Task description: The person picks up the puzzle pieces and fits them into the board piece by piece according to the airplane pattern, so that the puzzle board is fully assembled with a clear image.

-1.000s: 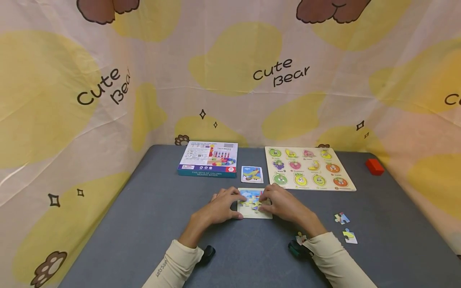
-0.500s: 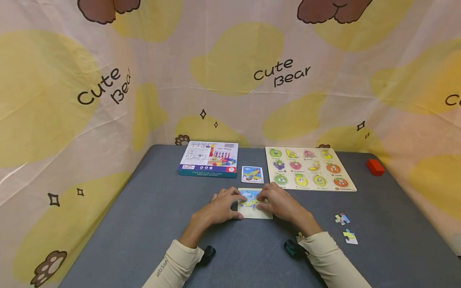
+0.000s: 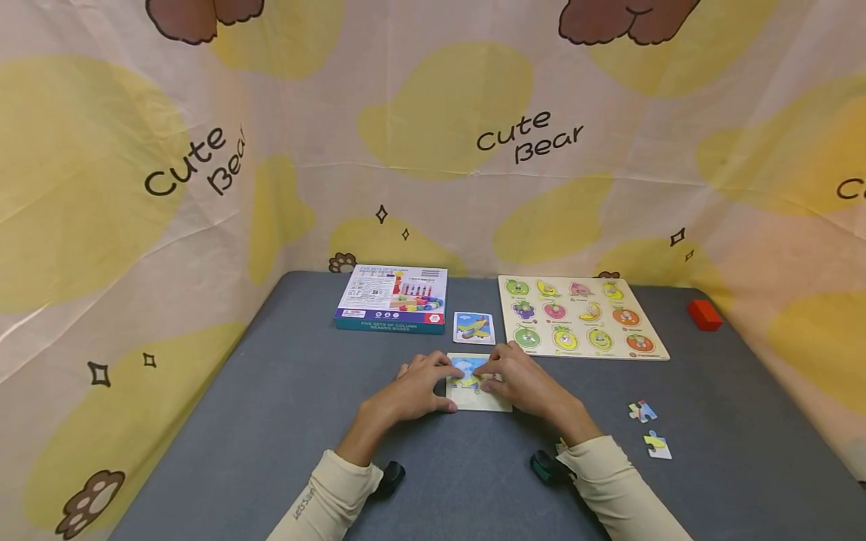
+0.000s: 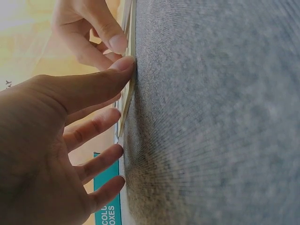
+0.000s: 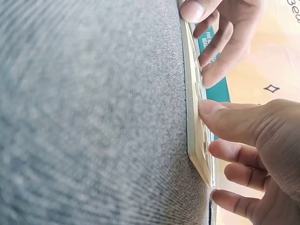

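Observation:
A small wooden puzzle board (image 3: 482, 405) lies on the table with several sky-and-plane pieces (image 3: 467, 364) in it. My left hand (image 3: 418, 388) rests on its left side, thumb at the near corner and index fingertip on the pieces. In the left wrist view, the other fingers of the left hand (image 4: 42, 122) are spread beyond the board edge. My right hand (image 3: 526, 382) pinches a puzzle piece over the middle of the board between thumb and index finger; the fingers mostly hide it. From the right wrist view, the thumb of the right hand (image 5: 281, 150) touches the board's top.
Two loose puzzle pieces, an upper one (image 3: 643, 411) and a lower one (image 3: 658, 445), lie at the right. Behind the board are an airplane picture card (image 3: 473, 328), a bead-set box (image 3: 390, 299) and a fruit board (image 3: 571, 352). A red block (image 3: 704, 315) sits far right.
My right hand has moved slightly left across the puzzle board, its fingertips now closer to my left hand's. The left hand and board stay where they were.

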Demonstrator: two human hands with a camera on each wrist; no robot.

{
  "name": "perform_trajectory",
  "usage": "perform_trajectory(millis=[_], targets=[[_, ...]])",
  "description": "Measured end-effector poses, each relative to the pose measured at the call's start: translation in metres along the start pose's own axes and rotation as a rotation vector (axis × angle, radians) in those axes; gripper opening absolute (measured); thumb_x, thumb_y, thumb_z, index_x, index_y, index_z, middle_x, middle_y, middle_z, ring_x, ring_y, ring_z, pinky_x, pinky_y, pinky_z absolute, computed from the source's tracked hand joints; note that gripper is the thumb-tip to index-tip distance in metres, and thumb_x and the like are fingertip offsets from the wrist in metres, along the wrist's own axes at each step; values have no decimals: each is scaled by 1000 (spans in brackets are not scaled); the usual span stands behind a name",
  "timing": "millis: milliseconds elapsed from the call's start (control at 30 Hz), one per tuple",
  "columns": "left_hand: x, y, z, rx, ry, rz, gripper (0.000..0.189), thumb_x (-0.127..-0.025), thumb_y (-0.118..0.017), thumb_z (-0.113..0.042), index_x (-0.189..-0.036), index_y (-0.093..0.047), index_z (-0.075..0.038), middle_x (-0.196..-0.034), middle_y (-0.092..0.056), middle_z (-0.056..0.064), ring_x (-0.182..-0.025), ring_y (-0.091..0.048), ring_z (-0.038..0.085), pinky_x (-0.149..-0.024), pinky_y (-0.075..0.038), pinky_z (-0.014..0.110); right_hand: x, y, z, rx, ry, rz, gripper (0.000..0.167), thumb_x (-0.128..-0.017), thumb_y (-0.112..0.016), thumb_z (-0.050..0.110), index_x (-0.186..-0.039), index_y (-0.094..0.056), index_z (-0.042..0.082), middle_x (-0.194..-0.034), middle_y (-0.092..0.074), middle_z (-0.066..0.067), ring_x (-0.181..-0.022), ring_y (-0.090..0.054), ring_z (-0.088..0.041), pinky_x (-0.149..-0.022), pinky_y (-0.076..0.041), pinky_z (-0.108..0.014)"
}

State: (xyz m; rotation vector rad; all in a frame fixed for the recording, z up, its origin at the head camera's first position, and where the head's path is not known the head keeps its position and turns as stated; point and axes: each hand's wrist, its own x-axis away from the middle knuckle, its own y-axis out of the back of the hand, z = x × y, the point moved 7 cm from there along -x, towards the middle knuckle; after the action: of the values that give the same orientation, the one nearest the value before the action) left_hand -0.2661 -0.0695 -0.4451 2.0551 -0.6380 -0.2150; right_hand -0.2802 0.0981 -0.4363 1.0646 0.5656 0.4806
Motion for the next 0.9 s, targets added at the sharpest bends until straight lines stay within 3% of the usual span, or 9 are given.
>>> perform_trajectory(millis=[367, 667, 900], targets=[[0, -4, -13, -39, -59, 11, 53, -98, -78, -29, -147, -65, -14, -148, -56, 6, -140, -44, 33, -115, -30, 69, 1, 1, -1, -8, -19, -38, 20, -90, -85, 14, -110, -85, 12, -97, -65, -2, -90, -48, -17, -78, -39, -33], [1, -14, -21, -146, -84, 88, 60, -102, -73, -36, -157, -55, -19, -166, -46, -3, -149, -39, 29, -110, -35, 57, 0, 1, -5, -44, -113, -47, 17, -88, -87, 16, -104, -86, 12, -95, -65, -1, -89, -48, -15, -78, -38, -33], [3, -16, -21, -170, -97, 122, 61, -104, -69, -37, -159, -51, -20, -168, -42, -4, -152, -36, 28, -108, -34, 56, 2, 3, -7, -61, -112, -58, 19, -89, -86, 17, -106, -84, 8, -96, -68, -2, -94, -55, -19, -84, -43, -39]])
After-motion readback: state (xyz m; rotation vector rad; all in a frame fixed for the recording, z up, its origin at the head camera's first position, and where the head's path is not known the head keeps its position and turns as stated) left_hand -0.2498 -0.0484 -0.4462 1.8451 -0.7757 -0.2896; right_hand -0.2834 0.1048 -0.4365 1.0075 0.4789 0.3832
